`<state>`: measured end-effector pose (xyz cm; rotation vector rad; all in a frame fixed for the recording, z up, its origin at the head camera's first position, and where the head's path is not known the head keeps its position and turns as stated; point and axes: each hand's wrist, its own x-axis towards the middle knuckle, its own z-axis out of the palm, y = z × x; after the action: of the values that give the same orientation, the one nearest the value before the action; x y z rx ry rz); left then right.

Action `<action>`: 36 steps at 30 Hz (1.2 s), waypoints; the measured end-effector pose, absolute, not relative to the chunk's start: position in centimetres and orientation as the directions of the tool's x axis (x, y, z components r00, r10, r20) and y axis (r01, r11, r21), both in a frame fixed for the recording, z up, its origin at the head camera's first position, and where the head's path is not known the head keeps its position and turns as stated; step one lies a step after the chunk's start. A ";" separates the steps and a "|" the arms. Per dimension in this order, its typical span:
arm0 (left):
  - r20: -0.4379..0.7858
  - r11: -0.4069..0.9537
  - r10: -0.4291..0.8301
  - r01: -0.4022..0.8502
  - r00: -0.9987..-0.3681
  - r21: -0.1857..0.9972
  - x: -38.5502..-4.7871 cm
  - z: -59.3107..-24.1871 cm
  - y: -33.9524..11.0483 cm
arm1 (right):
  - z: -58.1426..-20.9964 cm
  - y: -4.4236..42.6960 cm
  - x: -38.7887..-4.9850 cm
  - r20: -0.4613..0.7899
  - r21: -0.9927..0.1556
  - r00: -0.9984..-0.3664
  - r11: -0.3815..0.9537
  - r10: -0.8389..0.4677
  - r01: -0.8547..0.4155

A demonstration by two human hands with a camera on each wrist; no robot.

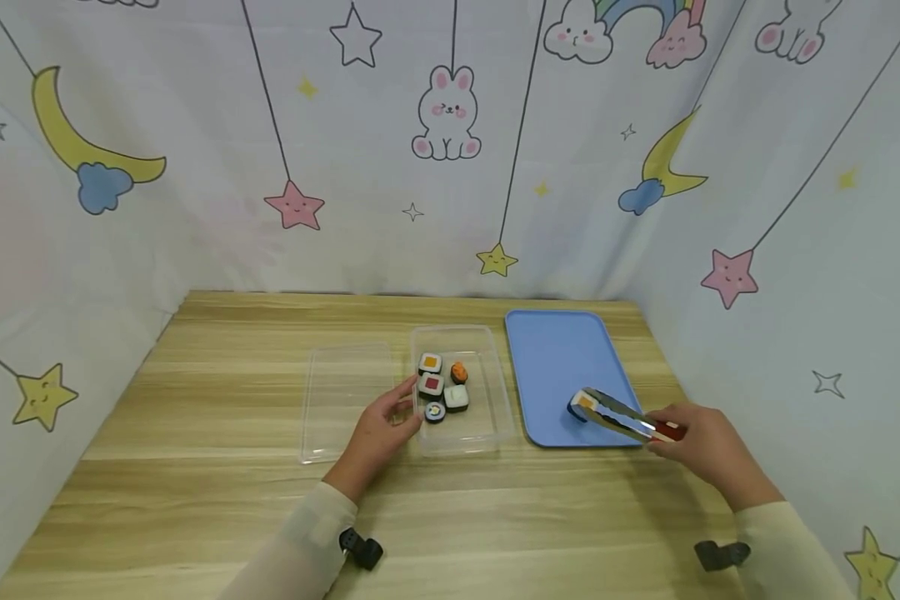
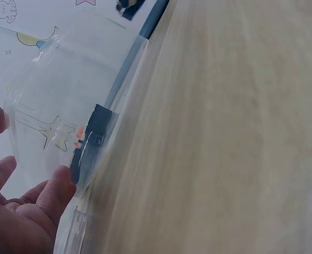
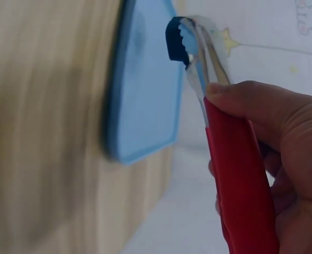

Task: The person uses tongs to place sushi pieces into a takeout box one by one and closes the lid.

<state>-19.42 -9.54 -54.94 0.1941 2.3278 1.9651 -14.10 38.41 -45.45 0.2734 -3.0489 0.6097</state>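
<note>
My left hand [image 1: 378, 429] touches the left wall of a clear plastic container [image 1: 487, 429], thumb and fingers spread along its side. Inside, toward the left, several sushi pieces [image 1: 431, 385] sit together, one topped with orange [image 1: 459, 372]. My right hand [image 1: 701, 437] grips red-handled tongs [image 3: 235, 174]. Between the tong tips is a sushi piece [image 1: 581, 404] with a dark wrap, white rice and an orange centre. It is over the near part of a blue tray [image 1: 562, 350]; in the right wrist view it appears raised off the surface.
A clear lid [image 1: 345, 400] lies on the wooden table [image 1: 195, 467] left of the container, partly behind the left hand. A white curtain [image 1: 390, 183] with cartoon prints hangs along the back and both sides. The tray lies near the table's right edge.
</note>
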 end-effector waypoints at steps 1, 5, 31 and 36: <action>0.011 0.163 0.154 0.036 -0.988 0.986 -19.4 -55.0 -9.5 | -45.1 38.2 -14.4 0.067 -0.385 -0.982 0.904 -0.174 -0.186; 0.008 0.161 0.150 0.032 -0.989 0.986 -19.4 -55.1 -9.6 | -43.4 36.4 -16.1 0.106 -0.402 -0.970 0.882 -0.221 -0.245; 0.011 0.157 0.156 0.036 -0.988 0.987 -19.4 -55.0 -9.5 | -41.6 20.3 -23.7 -0.174 -0.268 -0.751 0.765 -0.637 -0.586; 0.019 0.157 0.154 0.043 -0.988 0.987 -19.3 -55.1 -9.6 | -41.6 20.0 -23.6 -0.194 -0.272 -0.752 0.771 -0.631 -0.577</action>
<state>-19.33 -9.56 -55.11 0.1986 2.3229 1.9757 -23.65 20.01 -41.62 1.1193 -3.2126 0.3379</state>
